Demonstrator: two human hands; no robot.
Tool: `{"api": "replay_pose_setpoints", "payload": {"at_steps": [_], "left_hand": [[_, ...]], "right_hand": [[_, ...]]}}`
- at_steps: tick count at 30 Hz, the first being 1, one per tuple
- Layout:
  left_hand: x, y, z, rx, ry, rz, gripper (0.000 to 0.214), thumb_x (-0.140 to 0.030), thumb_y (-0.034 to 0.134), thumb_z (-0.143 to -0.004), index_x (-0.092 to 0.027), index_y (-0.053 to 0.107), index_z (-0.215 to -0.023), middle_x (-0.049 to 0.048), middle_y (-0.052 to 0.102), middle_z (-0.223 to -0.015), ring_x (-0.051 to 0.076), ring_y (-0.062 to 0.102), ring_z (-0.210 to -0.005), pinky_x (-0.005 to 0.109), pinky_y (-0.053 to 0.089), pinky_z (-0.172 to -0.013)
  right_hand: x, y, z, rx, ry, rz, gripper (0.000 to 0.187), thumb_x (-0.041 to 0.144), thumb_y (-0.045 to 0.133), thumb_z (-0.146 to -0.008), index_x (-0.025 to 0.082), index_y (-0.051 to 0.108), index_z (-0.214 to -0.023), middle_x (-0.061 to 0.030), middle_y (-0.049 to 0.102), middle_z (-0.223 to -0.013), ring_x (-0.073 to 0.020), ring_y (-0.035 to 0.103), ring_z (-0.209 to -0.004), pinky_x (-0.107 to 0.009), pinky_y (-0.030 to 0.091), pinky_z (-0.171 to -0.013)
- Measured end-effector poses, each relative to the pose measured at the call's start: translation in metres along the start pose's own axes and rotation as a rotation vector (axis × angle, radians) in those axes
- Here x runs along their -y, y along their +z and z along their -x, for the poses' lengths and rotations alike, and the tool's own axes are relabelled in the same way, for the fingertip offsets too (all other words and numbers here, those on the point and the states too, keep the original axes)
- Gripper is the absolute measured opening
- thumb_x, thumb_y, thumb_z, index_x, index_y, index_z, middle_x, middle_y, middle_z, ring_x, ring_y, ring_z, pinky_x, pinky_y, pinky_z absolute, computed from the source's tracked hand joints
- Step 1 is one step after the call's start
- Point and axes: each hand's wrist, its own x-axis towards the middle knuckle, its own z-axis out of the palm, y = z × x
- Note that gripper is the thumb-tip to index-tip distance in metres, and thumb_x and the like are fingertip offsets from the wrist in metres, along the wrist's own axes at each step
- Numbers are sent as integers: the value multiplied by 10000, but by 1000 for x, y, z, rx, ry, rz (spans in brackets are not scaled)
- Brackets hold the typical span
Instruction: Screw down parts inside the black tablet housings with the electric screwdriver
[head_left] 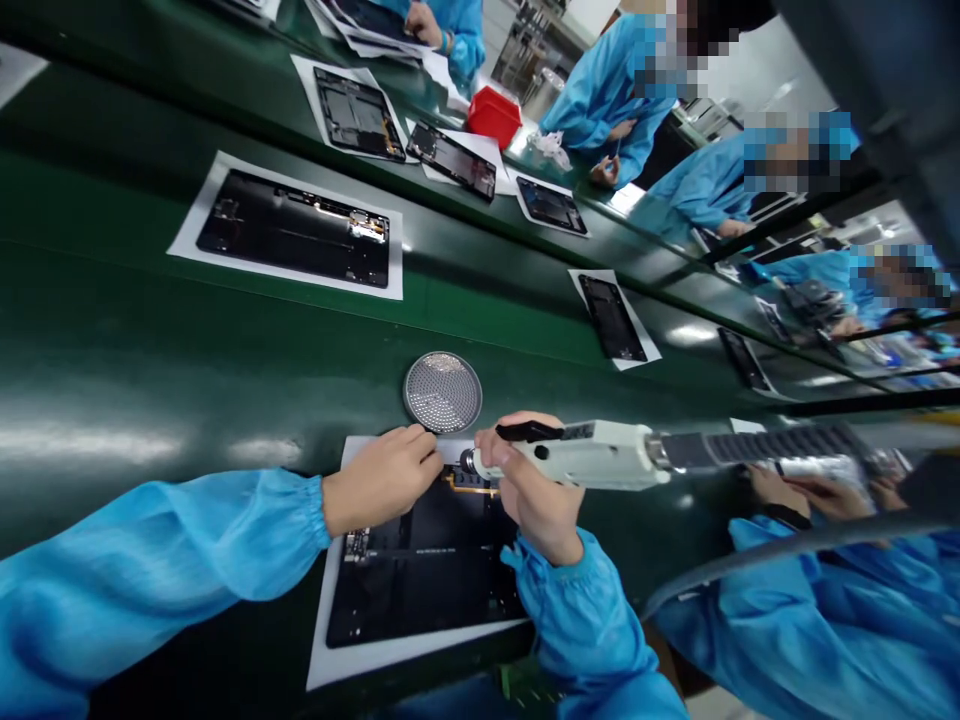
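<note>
Our right hand [534,497] grips an electric screwdriver [592,455] held across the tablet chassis [424,570], bit toward our left hand [382,478], whose curled fingers hide whether it pinches anything.

The green counter [150,350] is shining with a glossy finish, the round perforated metal tray [442,392] is glinting, the electric screwdriver [592,456] is showing matt off-white plastic, the white paper sheet [375,660] is lying matt, and the blue cloth sleeve [150,570] is gathering in smooth folds.
</note>
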Motion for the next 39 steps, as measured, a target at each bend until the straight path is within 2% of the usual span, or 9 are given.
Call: {"api": "replay_pose_setpoints", "payload": {"at_steps": [4, 9, 15, 21, 26, 28, 32, 39], "left_hand": [[2, 11, -6, -48, 26, -34, 173, -77, 490, -979, -118, 629, -885, 71, 573, -829, 205, 505, -756, 319, 430, -653], [3, 15, -4, -87, 64, -46, 191, -111, 484, -1010, -105, 657, -927, 75, 587, -843, 210, 501, -777, 325, 409, -654], [3, 14, -4, -37, 83, -32, 198, -134, 518, -1008, -118, 648, -860, 66, 605, -827, 206, 495, -783, 341, 380, -649], [-4, 1, -3, 36, 162, -90, 140, -142, 563, -973, -100, 669, -893, 96, 639, -884, 237, 524, -800, 368, 360, -631], [-16, -7, 2, 88, 110, -74, 213, -179, 547, -980, -101, 692, -846, 142, 646, -966, 268, 550, -868, 379, 357, -664], [-19, -6, 4, 85, 85, -66, 251, -205, 522, -1004, -103, 705, -865, 156, 647, -1012, 278, 553, -911, 389, 367, -692], [-22, -2, 7, 71, 65, -65, 240, -213, 527, -1006, -93, 719, -929, 175, 648, -1075, 287, 555, -949, 407, 385, -736], [-23, -1, 6, 51, 72, -76, 236, -206, 536, -991, -98, 735, -922, 175, 660, -1100, 291, 562, -943, 414, 408, -728]], "right_hand": [[-3, 0, -1, -57, 13, 15, 176, 210, 707, -860, 235, 645, -1023, 37, 618, -669, -186, 640, -659, -395, 550, -702], [-3, 1, -1, -37, -14, 2, 190, 195, 704, -867, 258, 646, -1037, 48, 617, -668, -170, 630, -644, -381, 533, -706], [-3, -1, 5, -20, 0, 50, 202, 211, 698, -883, 261, 629, -1066, 35, 614, -706, -178, 623, -664, -392, 536, -714], [-5, -1, 9, -27, 27, 105, 185, 265, 712, -877, 248, 653, -1050, 22, 602, -708, -187, 623, -666, -419, 553, -729], [-6, -1, 11, -2, 44, 97, 189, 269, 706, -890, 270, 658, -1073, 19, 606, -711, -192, 624, -664, -425, 550, -716], [-6, -1, 11, -2, 48, 107, 189, 251, 704, -897, 286, 667, -1079, 18, 614, -724, -195, 629, -687, -422, 539, -726], [-4, 0, 10, 43, 56, 66, 225, 203, 683, -910, 316, 665, -1103, 22, 626, -730, -190, 628, -669, -370, 525, -635], [-2, 2, 10, 57, 80, 51, 221, 180, 681, -907, 300, 658, -1091, 19, 623, -731, -176, 619, -645, -352, 524, -603]]}}
